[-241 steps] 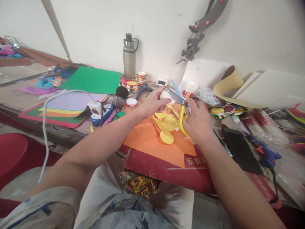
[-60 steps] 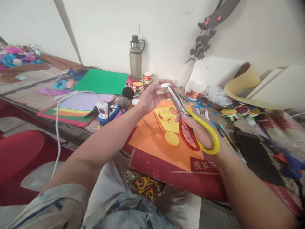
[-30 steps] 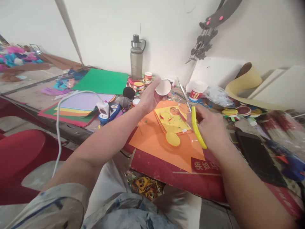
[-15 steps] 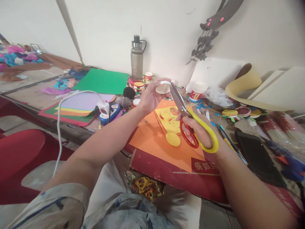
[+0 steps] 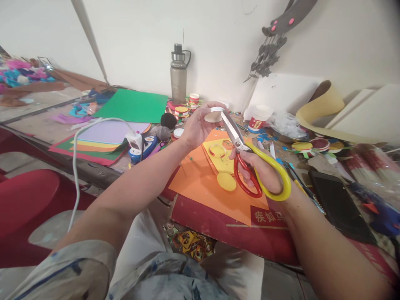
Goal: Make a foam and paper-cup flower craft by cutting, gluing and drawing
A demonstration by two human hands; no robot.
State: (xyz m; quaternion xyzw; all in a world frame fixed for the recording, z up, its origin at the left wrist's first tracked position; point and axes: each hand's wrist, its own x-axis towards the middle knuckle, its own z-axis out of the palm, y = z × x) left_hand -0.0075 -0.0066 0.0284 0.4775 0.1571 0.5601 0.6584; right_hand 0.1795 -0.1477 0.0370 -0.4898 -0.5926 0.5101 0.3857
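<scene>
My left hand (image 5: 200, 125) is raised over the bench, its fingers pinched round a small white paper cup bottom (image 5: 214, 115). My right hand (image 5: 261, 173) grips scissors (image 5: 250, 160) with one red and one yellow handle loop. The steel blades point up and left and meet the cup piece at its right edge. Below the hands lie an orange sheet (image 5: 206, 187), a yellow sheet with cut-outs (image 5: 223, 160) and a loose yellow paper disc (image 5: 226, 181).
A grey water bottle (image 5: 178, 75) stands at the wall, a green sheet (image 5: 133, 106) and stacked coloured sheets (image 5: 93, 141) left of it. A white cable and plug (image 5: 133, 139), a white cup (image 5: 258, 118), a black phone (image 5: 336, 200) and a blue glue gun (image 5: 383, 214) crowd the bench.
A second ago the scissors were turned edge-on, away from the cup piece. My right hand has since rolled them flat and brought the blades back against the piece's edge.
</scene>
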